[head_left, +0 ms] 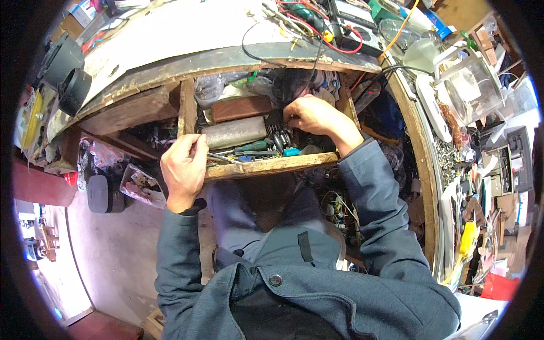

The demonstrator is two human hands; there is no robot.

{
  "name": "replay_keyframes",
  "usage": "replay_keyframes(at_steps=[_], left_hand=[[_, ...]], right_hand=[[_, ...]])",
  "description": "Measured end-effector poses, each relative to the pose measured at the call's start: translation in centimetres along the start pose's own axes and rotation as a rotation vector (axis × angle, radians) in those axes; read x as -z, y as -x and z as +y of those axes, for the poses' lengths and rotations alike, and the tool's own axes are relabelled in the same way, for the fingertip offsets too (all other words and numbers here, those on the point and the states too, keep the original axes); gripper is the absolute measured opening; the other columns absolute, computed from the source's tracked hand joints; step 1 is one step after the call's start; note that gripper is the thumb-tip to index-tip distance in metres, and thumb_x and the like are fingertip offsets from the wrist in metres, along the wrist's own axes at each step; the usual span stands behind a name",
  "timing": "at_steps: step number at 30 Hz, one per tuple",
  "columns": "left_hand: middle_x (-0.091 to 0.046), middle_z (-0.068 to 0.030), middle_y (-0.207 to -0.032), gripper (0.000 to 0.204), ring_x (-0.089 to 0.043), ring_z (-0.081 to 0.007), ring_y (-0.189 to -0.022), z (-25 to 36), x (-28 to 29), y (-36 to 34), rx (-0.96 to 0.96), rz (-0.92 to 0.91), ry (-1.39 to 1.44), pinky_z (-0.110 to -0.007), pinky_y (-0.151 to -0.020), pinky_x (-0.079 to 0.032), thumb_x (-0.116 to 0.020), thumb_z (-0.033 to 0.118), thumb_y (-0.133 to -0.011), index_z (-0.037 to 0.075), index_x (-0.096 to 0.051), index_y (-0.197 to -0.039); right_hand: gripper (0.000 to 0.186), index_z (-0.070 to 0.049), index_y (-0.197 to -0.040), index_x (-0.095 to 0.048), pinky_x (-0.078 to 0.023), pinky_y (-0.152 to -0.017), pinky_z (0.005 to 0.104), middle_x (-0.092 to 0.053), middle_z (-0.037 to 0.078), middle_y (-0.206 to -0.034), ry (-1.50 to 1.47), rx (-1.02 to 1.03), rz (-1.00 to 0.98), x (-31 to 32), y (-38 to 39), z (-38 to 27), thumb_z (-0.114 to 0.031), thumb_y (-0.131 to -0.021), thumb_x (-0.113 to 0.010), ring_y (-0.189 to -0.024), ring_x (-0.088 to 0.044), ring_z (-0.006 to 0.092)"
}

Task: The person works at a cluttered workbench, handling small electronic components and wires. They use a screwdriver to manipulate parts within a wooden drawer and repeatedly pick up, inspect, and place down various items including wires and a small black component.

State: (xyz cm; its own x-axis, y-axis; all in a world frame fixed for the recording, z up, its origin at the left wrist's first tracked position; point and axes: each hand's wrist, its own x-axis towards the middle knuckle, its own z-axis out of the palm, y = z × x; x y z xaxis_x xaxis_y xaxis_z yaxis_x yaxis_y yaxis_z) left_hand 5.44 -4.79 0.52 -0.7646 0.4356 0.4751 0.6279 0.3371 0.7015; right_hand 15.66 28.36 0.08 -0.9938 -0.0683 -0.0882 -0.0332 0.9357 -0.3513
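Note:
A wooden drawer (pixel 272 165) full of odds and ends is pulled out from under the workbench, above my lap. My left hand (pixel 184 167) is closed over its front left corner, with the fingers curled. Inside, toward the right, my right hand (pixel 318 118) reaches in with its fingers bent together; what they pinch, if anything, is hidden against dark items. A brown oblong case (pixel 241 108) and a grey oblong case (pixel 233 133) lie to the left of that hand. Nearer the front are pliers-like tools (pixel 279 140), a green-handled tool (pixel 255 145) and a small turquoise piece (pixel 291 152).
On the white benchtop (pixel 170 42) lie red and black cables and a dark device (pixel 354 28). A side bench (pixel 425 170) at the right carries heaped parts and a clear plastic container (pixel 467 82). A box of bits (pixel 141 186) stands on the floor at left.

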Motion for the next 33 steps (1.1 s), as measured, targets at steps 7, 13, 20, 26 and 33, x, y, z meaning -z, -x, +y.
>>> replay_keyframes(at_steps=[7,13,20,26,33], left_hand=[[-0.073,-0.0067,-0.082,0.017,-0.066,-0.0111,-0.074,-1.0,0.2,0.2,0.109,0.014,0.089,-0.027,-0.07,-0.052,-0.071,0.012,-0.1,-0.004,-0.074,-0.098],[-0.075,-0.006,-0.089,0.018,-0.068,-0.0117,-0.078,-1.4,0.1,0.6,0.168,0.056,0.322,-0.027,-0.076,-0.054,-0.063,0.01,-0.105,-0.005,-0.073,-0.102],[-0.075,-0.0071,-0.089,0.017,-0.068,-0.0117,-0.077,-1.6,0.0,0.9,0.174,0.097,0.371,-0.027,-0.073,-0.056,-0.063,0.009,-0.105,-0.004,-0.073,-0.102],[-0.074,-0.0083,-0.087,0.022,-0.069,-0.013,-0.073,-1.8,-0.1,0.9,0.204,0.171,0.477,-0.028,-0.068,-0.057,-0.058,0.017,-0.11,-0.001,-0.07,-0.113],[-0.074,-0.0089,-0.084,0.024,-0.069,-0.0135,-0.071,-1.5,0.0,0.9,0.205,0.175,0.517,-0.027,-0.066,-0.055,-0.054,0.015,-0.111,-0.001,-0.063,-0.126]], right_hand=[[0.022,-0.003,-0.101,-0.076,-0.057,-0.081,0.0443,-0.077,0.018,-0.096,-0.056,0.015,-0.105,-0.1,0.0,-0.6,-0.015,-0.082,-0.077,-0.092,-0.075,0.0356],[0.024,-0.003,-0.102,-0.077,-0.057,-0.082,0.0441,-0.077,0.018,-0.096,-0.067,0.013,-0.131,0.0,0.0,-0.6,-0.016,-0.082,-0.078,-0.092,-0.075,0.0358],[0.024,-0.003,-0.103,-0.077,-0.057,-0.083,0.0452,-0.077,0.019,-0.097,-0.099,0.017,-0.165,0.2,-0.2,-0.7,-0.017,-0.083,-0.077,-0.093,-0.074,0.0368],[0.026,-0.002,-0.104,-0.076,-0.057,-0.084,0.0453,-0.076,0.02,-0.099,-0.05,0.059,-0.143,-0.1,-0.2,-0.8,-0.017,-0.083,-0.076,-0.096,-0.074,0.0382],[0.033,0.0,-0.106,-0.073,-0.057,-0.084,0.0469,-0.075,0.021,-0.099,0.018,0.011,-0.149,-0.3,-0.4,-1.6,-0.018,-0.079,-0.08,-0.097,-0.073,0.0401]])
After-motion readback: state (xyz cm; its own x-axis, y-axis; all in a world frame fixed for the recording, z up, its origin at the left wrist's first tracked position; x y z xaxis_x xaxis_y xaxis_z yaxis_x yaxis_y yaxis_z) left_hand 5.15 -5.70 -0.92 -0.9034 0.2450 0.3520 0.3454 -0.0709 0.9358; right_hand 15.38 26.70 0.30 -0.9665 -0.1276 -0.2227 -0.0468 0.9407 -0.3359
